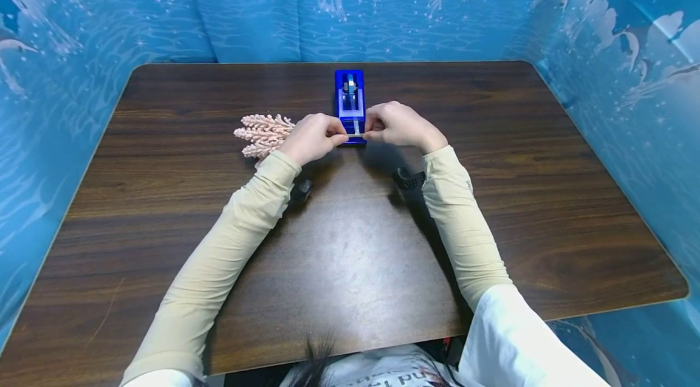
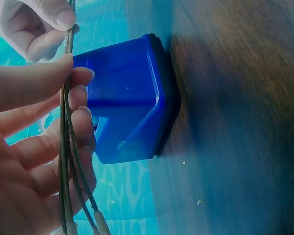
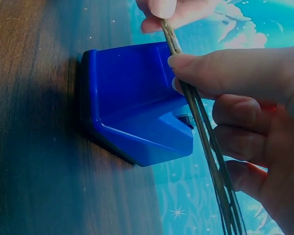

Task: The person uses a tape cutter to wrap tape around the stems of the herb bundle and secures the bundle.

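Both hands pinch one bundle of thin brown stems (image 2: 64, 142) over the front end of a blue tape dispenser (image 1: 340, 109). My left hand (image 1: 312, 139) holds the stems between thumb and fingertips, on the side of the pale pink flower sprigs (image 1: 264, 133). These sprigs spread to the left, partly behind that hand. Close by on the right, my right hand (image 1: 401, 126) pinches the bundle with thumb and forefinger. In the right wrist view the stems (image 3: 206, 139) fan slightly apart past the right hand. A narrow pale strip of tape (image 1: 356, 126) shows at the dispenser's front, between the hands.
The dispenser stands near the far edge of a dark wood table (image 1: 519, 205). A blue dolphin-print cloth (image 1: 350, 16) hangs behind and around it. Black wrist devices (image 1: 409, 179) sit under the forearms, and a few small crumbs lie on the tabletop.
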The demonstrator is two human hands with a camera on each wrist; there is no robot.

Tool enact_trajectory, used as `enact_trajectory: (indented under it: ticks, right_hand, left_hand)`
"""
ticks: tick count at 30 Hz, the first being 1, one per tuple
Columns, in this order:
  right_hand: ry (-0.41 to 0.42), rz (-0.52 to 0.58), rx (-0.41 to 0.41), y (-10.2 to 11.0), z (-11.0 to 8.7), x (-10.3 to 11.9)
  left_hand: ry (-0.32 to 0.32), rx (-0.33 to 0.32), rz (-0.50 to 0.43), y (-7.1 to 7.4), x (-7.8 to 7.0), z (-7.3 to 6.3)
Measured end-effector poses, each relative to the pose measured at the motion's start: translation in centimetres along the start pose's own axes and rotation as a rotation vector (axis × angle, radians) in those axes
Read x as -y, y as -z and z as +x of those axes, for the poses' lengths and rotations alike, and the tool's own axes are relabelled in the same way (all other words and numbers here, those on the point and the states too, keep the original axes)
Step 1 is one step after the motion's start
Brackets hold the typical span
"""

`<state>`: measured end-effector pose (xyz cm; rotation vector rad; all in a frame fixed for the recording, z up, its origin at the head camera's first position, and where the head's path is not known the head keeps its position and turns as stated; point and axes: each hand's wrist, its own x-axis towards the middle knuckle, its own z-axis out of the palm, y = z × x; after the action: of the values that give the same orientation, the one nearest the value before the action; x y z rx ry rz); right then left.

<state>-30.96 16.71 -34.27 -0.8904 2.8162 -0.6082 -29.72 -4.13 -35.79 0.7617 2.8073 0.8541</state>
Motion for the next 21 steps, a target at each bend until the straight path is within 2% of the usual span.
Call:
enact_trajectory:
  ticks: [5,9,16,21]
  right_hand:
    - [0.020,0.042,-0.005,-0.12,-0.01,-0.19]
    - [0.022,0.088,0.028,-0.13,-0.08,-0.37]
    - [-0.055,0.188,0.121,0.06,-0.14,-0.36]
    - [-0.106,0.247,0.134,0.03,-0.09,-0.29]
  left_hand:
    - [0.003,-0.028,0.018,-0.15,-0.02,-0.05]
    - [0.009,-0.040,0.033,-0.22,-0.23,-0.16]
    - [0.029,-0.038,0.051,-0.10,-0.26,-0.22]
    - [0.026,-0.055,0.050,0.03,-0.26,-0.28]
